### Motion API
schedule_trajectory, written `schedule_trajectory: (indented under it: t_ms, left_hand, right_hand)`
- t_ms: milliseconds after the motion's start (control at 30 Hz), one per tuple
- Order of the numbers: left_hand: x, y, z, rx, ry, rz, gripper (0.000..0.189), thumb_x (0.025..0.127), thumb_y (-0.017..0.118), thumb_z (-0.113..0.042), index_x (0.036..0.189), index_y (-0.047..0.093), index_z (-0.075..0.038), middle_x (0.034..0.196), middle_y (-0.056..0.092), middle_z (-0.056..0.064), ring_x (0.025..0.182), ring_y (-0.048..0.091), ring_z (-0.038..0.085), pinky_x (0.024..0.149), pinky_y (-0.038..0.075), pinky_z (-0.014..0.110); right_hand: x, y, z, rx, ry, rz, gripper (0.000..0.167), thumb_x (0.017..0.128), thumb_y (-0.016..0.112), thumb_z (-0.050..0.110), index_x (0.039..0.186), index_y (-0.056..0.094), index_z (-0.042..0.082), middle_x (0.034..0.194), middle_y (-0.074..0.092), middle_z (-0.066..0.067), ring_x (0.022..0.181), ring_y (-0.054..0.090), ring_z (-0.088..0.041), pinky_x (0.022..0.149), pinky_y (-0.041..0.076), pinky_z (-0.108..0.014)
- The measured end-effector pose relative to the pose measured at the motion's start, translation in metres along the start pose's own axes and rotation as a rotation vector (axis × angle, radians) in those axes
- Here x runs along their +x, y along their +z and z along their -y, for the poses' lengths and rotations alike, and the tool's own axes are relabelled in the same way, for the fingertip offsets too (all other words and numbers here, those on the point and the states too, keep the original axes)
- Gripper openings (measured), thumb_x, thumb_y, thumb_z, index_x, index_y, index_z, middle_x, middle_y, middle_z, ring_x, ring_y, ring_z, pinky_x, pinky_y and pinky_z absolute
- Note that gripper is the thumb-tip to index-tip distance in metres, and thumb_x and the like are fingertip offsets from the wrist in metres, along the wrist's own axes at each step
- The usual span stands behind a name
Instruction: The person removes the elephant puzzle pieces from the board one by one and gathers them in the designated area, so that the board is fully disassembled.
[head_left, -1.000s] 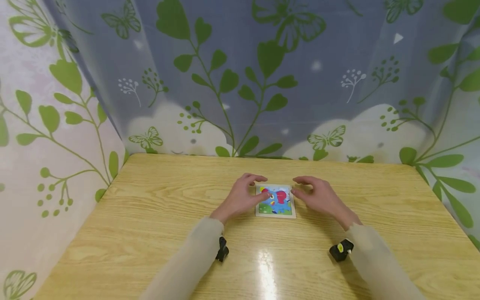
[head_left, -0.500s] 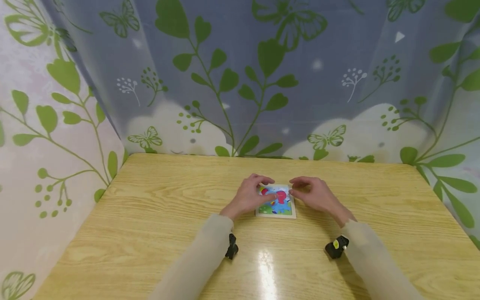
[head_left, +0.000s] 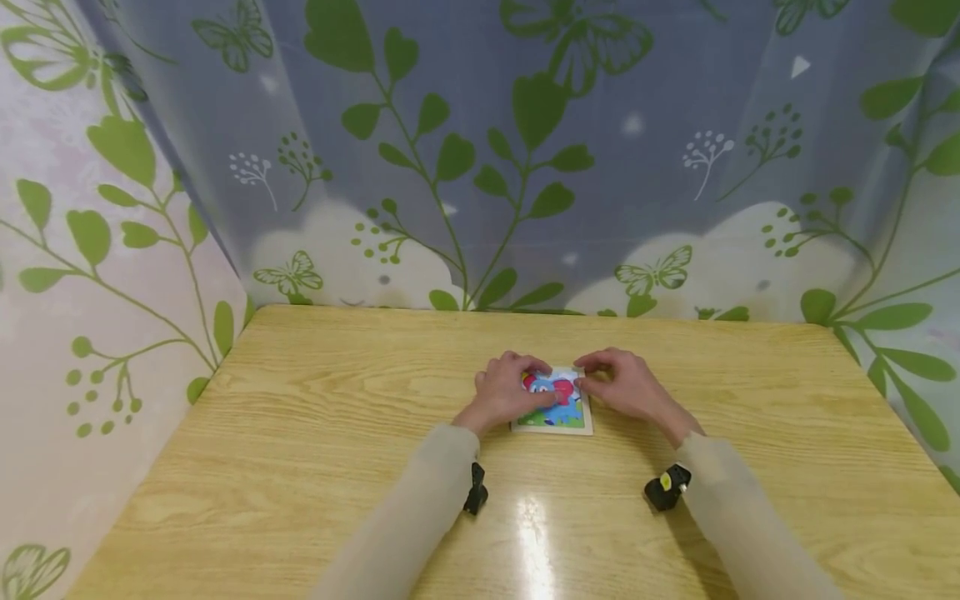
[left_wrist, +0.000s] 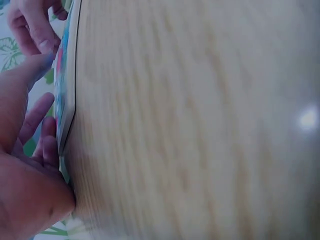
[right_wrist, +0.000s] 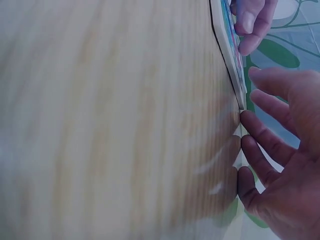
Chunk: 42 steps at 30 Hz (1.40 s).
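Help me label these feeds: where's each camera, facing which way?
Head: worn there, facing forward and down at the picture board; left hand, right hand, sleeves show.
Left wrist: worn there, facing across the table; left hand nearest, right hand beyond.
Right wrist: worn there, facing likewise; right hand nearest, left hand beyond.
Wrist views share the picture board.

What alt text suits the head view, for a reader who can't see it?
A person's left hand reaches over a small square picture board showing a blue figure, while the right hand is at the board's far right corner. The board lies on a wood-grain table before a curtain printed with green leaves and butterflies.
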<state>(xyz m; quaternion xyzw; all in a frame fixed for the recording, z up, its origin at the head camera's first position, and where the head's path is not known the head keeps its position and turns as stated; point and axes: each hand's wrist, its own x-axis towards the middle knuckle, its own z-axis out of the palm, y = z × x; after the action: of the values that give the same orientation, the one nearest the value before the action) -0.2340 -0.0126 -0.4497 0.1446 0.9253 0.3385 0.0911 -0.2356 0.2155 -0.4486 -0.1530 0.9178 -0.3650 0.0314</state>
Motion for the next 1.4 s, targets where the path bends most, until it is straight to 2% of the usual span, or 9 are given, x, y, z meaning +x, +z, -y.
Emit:
schedule_trajectory:
  t_ms: [200, 700, 1167, 1400]
  left_hand:
    - [0.0004, 0.0016, -0.0021, 0.089, -0.013, 0.019, 0.048, 0.085, 0.077, -0.054, 0.125, 0.065, -0.029, 0.138, 0.053, 0.006, 0.119, 0.046, 0.029, 0.090, 0.031, 0.041]
    - [-0.0003, 0.0002, -0.0055, 0.094, -0.035, 0.031, 0.045, 0.087, 0.075, -0.055, 0.123, 0.063, -0.032, 0.133, 0.051, 0.003, 0.111, 0.044, 0.026, 0.085, 0.028, 0.039]
    - [-0.0011, 0.0032, -0.0070, 0.132, -0.035, 0.026, 0.045, 0.088, 0.072, -0.057, 0.124, 0.062, -0.033, 0.133, 0.051, 0.002, 0.112, 0.044, 0.026, 0.084, 0.028, 0.037]
    - [-0.0004, 0.0033, -0.0064, 0.130, -0.035, 0.021, 0.045, 0.088, 0.071, -0.059, 0.123, 0.062, -0.033, 0.132, 0.051, 0.001, 0.111, 0.043, 0.025, 0.083, 0.027, 0.037]
  right_hand:
    - [0.0023, 0.0010, 0.0006, -0.011, 0.002, 0.011, 0.028, 0.096, 0.069, 0.017, 0.121, 0.073, 0.004, 0.121, 0.069, -0.018, 0.119, 0.062, -0.039, 0.106, 0.045, -0.060]
    - [0.0058, 0.0030, 0.0057, -0.048, 0.020, 0.006, 0.022, 0.094, 0.071, 0.016, 0.112, 0.075, 0.004, 0.116, 0.068, -0.019, 0.112, 0.061, -0.037, 0.100, 0.046, -0.059]
    - [0.0042, 0.0065, 0.0080, -0.023, 0.063, -0.007, 0.022, 0.095, 0.071, 0.016, 0.111, 0.073, 0.001, 0.112, 0.068, -0.019, 0.107, 0.064, -0.034, 0.094, 0.051, -0.051]
    - [0.0050, 0.0068, 0.0078, 0.001, 0.083, -0.014, 0.024, 0.094, 0.071, 0.016, 0.113, 0.071, 0.001, 0.108, 0.070, -0.016, 0.098, 0.064, -0.028, 0.087, 0.051, -0.039]
